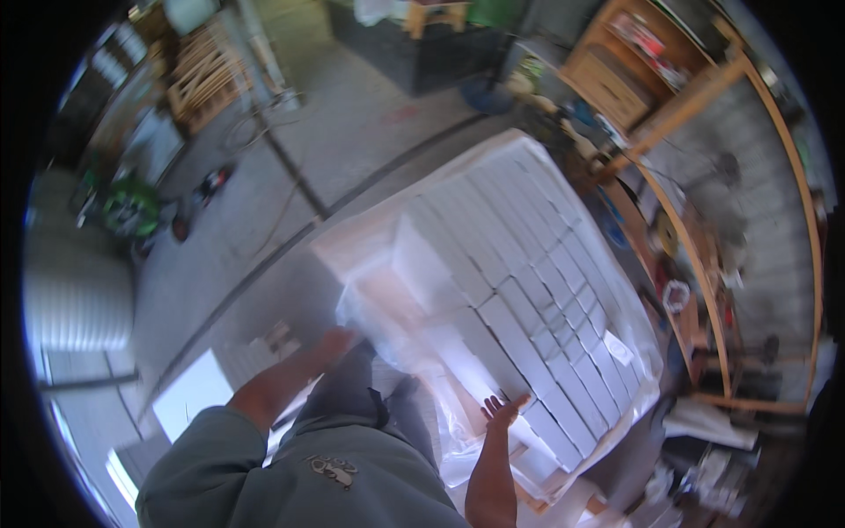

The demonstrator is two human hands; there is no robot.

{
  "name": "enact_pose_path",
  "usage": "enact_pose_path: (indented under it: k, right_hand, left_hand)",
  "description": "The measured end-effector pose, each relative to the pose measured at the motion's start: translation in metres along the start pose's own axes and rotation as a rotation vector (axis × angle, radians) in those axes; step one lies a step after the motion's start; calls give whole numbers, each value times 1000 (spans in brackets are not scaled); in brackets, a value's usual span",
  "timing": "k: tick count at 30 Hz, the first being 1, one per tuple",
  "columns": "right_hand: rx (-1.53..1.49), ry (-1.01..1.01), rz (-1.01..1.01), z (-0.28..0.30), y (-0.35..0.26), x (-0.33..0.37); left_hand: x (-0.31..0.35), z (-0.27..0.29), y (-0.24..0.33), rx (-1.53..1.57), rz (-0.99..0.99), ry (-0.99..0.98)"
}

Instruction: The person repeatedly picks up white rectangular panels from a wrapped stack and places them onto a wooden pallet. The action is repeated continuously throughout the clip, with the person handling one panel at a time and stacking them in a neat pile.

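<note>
A large stack of white boxes (537,317) stands in front of me, packed tightly in rows. Clear plastic film (440,431) hangs loosely round its near side and edges. At the stack's near left is a gap, with a pinkish-brown surface (387,290) showing inside. My right hand (504,410) is over the near boxes with its fingers spread and nothing in it; whether it touches them I cannot tell. My left hand (338,342) is beside the plastic at the stack's left corner, its fingers smeared by motion. A small white sheet (618,348) lies on the boxes at the right.
To the right are a wooden frame (687,229) and a cluttered wooden cabinet (625,75). A green round machine (132,207) and a big white ribbed roll (79,299) stand at the left. A white panel (195,392) lies at my lower left.
</note>
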State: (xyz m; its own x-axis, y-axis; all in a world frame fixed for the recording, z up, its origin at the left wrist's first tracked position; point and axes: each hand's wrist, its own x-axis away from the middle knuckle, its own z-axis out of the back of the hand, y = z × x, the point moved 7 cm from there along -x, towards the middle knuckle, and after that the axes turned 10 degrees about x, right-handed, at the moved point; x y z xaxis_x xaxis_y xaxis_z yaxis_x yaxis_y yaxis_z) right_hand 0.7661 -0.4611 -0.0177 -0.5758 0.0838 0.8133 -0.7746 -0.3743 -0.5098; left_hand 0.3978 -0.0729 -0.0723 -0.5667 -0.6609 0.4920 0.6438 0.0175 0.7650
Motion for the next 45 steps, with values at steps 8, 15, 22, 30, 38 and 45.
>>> enact_pose_path:
  k: [8,15,22,30,38,45]
  right_hand:
    - [-14,-295,96,-4,-2,-1]
    - [631,-601,155,-56,78,57]
    - [1166,-658,87,-112,115,108]
    - [1191,-771,134,-214,99,141]
    - [1485,-1004,150,-310,114,83]
    - [1050,-1664,-962,-358,171,30]
  left_hand:
    - [240,27,-153,112,674,238]
    - [352,-43,-196,441,998,282]
    - [371,-20,-211,621,877,430]
    - [410,1,-226,783,944,569]
    - [480,-76,-208,932,1107,774]
    - [553,-185,-153,1177,1294,963]
